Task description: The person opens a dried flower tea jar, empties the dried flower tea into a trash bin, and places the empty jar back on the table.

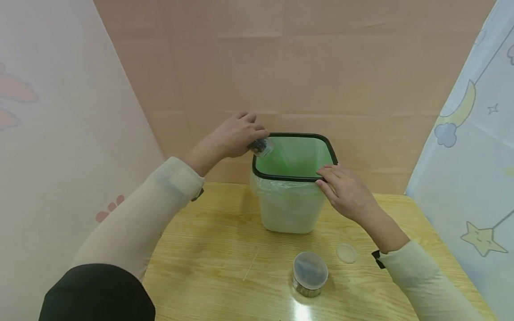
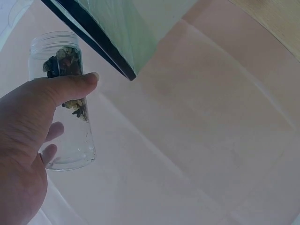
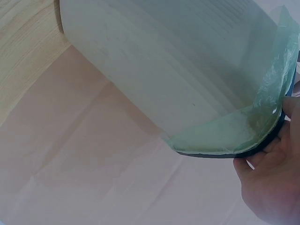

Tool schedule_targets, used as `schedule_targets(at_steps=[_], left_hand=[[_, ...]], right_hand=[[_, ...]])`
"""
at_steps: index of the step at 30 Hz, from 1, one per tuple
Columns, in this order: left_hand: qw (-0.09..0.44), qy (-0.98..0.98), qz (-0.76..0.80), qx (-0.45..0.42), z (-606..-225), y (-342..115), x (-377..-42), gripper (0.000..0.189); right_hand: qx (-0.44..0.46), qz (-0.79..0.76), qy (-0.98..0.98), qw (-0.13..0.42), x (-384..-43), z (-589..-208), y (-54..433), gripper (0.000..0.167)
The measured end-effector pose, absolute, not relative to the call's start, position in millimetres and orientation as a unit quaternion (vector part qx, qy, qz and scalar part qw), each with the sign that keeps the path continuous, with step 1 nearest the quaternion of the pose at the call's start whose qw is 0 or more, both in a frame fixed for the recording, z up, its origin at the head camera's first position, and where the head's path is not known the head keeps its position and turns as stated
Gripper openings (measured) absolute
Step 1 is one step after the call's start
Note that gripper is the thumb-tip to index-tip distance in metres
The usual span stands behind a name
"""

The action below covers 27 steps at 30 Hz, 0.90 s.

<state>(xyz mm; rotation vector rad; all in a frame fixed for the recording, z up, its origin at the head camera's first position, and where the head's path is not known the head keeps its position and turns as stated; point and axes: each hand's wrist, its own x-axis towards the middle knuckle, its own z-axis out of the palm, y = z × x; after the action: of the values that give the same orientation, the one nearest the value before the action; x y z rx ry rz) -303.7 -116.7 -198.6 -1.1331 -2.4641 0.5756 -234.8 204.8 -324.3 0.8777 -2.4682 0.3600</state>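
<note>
My left hand [image 1: 238,133] grips a clear jar [image 2: 70,154], its thumb across the side. Dark, shrivelled pieces [image 2: 70,61] lie within the jar, which has no lid on its mouth. In the head view the jar tilts over the left rim of a pale trash bin [image 1: 291,209], mouth toward the inside. A green bag [image 1: 297,154] lines the bin under a black rim. At the front right corner my right hand [image 1: 347,191] holds that rim, fingers over the edge and thumb outside, as the right wrist view also shows.
A short round container [image 1: 310,271] with a translucent top stands on the wooden table [image 1: 209,249] before the bin. To its right lies a flat clear disc [image 1: 346,253]; to its left, a thin pale strip [image 1: 250,266]. A peach-coloured sheet [image 1: 225,67] hangs behind the bin.
</note>
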Motion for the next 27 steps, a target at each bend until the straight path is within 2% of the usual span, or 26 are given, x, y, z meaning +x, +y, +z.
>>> schedule_targets(at_steps=[27], left_hand=[[0.187,-0.871,0.221,-0.397,-198.8,-115.0,-302.5,0.055]], right_hand=[[0.32,0.138,-0.906,0.241,-234.0,-325.1,202.7,0.035]])
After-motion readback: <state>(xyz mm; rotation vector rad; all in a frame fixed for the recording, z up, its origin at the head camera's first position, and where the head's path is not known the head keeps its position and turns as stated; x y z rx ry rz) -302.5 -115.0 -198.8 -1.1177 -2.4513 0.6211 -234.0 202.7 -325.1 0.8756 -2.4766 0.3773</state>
